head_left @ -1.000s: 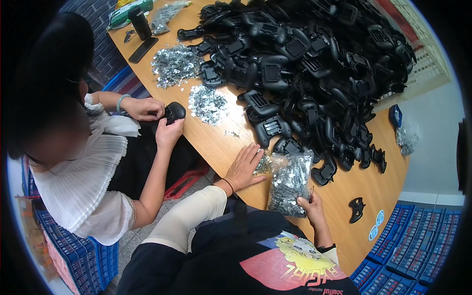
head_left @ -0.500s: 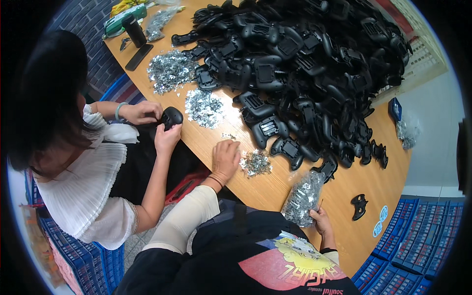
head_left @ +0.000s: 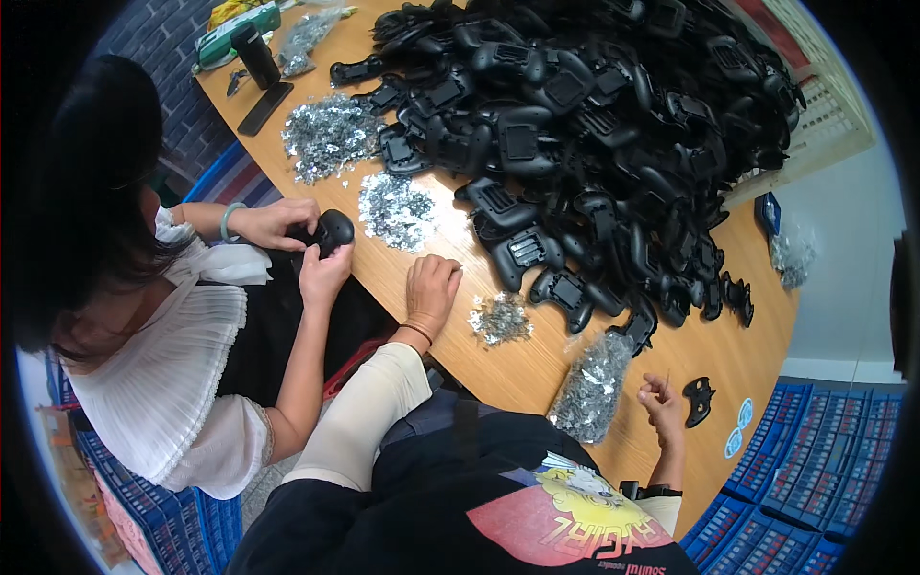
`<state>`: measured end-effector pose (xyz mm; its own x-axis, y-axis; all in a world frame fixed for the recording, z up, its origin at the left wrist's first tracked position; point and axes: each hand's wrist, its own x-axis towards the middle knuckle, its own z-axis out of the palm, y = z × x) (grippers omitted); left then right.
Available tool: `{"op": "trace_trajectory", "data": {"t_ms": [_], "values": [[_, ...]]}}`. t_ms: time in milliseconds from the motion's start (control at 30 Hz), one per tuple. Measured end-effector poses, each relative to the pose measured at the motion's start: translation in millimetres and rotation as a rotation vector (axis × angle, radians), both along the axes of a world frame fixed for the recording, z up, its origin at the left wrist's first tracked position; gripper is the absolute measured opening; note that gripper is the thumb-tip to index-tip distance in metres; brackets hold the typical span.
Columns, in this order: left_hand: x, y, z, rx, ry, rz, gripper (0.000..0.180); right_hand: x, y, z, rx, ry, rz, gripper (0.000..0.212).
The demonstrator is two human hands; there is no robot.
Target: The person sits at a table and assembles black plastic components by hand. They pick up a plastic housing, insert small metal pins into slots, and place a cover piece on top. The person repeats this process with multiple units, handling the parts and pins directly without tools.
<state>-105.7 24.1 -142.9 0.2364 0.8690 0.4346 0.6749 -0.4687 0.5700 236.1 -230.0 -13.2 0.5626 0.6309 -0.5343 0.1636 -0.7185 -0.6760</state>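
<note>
My left hand [head_left: 433,290] rests on the wooden table, fingers bent together; whatever they hold is hidden. Just right of it lies a small heap of shiny metal pieces [head_left: 500,318], apart from the fingers. My right hand [head_left: 661,410] is raised over the table's right part, its fingers closed around what looks like a thin stick-like tool [head_left: 668,377]. Close to its right lies a single black game controller shell part [head_left: 699,402]. A clear plastic bag of metal pieces [head_left: 591,388] sits between my hands, touched by neither.
A large mound of black controller shells [head_left: 575,144] covers the far table. Two bigger heaps of metal pieces [head_left: 331,136] lie left of it. At the left a co-worker holds a black controller shell [head_left: 335,228]. Blue crates [head_left: 824,460] stand beyond the right edge.
My right hand has let go of the bag and moved right, toward the lone shell part. My left hand has drawn back slightly left from the small heap.
</note>
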Motion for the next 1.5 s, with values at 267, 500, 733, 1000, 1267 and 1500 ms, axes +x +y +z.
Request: {"op": "trace_trajectory", "data": {"t_ms": [267,500,733,1000,1267,1500], "values": [[-2.9,2.0,3.0,-0.048,-0.078,-0.010,0.011,-61.7,108.6,18.2,0.395,-0.205,0.327,0.022],[-7.0,3.2,1.0,-0.069,-0.092,-0.044,0.010,-170.3,232.0,-17.8,0.488,-0.460,0.921,0.024],[-8.3,2.3,4.2,-0.103,-0.045,-0.010,0.010,-221.1,297.8,-54.6,0.349,-0.840,1.099,0.013],[-7.8,1.8,1.5,-0.119,-0.063,-0.021,0.012,-237.0,323.7,-73.3,0.059,-1.056,1.177,0.013],[-8.7,3.5,2.4,-0.089,-0.079,-0.011,0.013,-246.8,327.9,-67.1,0.033,-1.076,1.271,0.012],[-8.9,4.1,0.6,-0.087,-0.093,-0.017,0.015,-248.6,325.4,-75.6,0.016,-1.089,1.221,0.011]]}}
